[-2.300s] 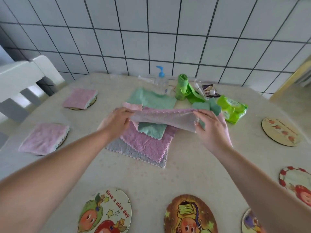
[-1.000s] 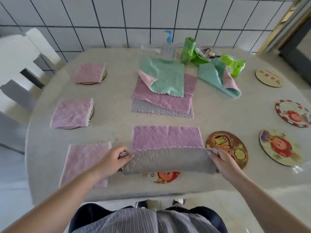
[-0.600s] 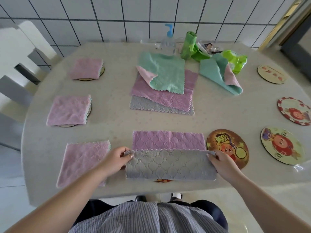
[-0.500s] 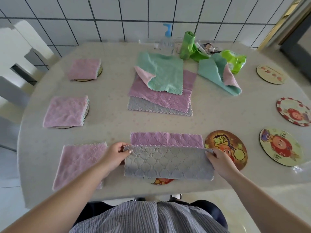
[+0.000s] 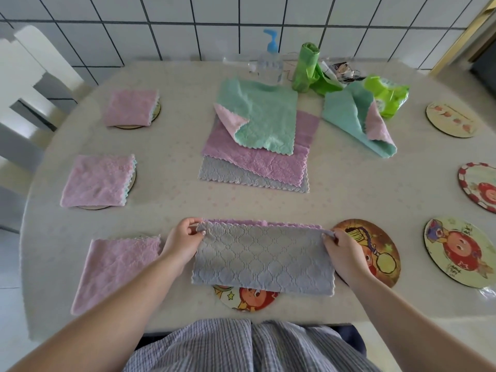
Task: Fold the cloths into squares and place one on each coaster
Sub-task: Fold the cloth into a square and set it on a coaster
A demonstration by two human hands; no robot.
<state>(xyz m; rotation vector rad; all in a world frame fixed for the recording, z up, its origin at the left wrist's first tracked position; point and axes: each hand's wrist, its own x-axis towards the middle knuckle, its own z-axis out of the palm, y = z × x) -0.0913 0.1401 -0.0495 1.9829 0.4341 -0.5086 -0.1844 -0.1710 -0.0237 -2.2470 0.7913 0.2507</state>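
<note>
A grey-and-pink cloth lies folded in half near the table's front edge, grey side up, with a thin pink strip showing along its far edge. My left hand pinches its far left corner and my right hand pinches its far right corner. The cloth partly covers a cartoon coaster. Three folded pink cloths lie on coasters down the left side: far, middle and near. A stack of unfolded cloths sits mid-table. Another teal-and-pink cloth lies rumpled to its right.
Bare coasters lie to the right: brown, yellow-green, red-rimmed and pale. At the back stand a pump bottle, a green bag roll and a green packet. A white chair is at left.
I brought the cloth from the stack to the front edge, laid it down and folded its near half over; the grey edge has now reached the far edge.
</note>
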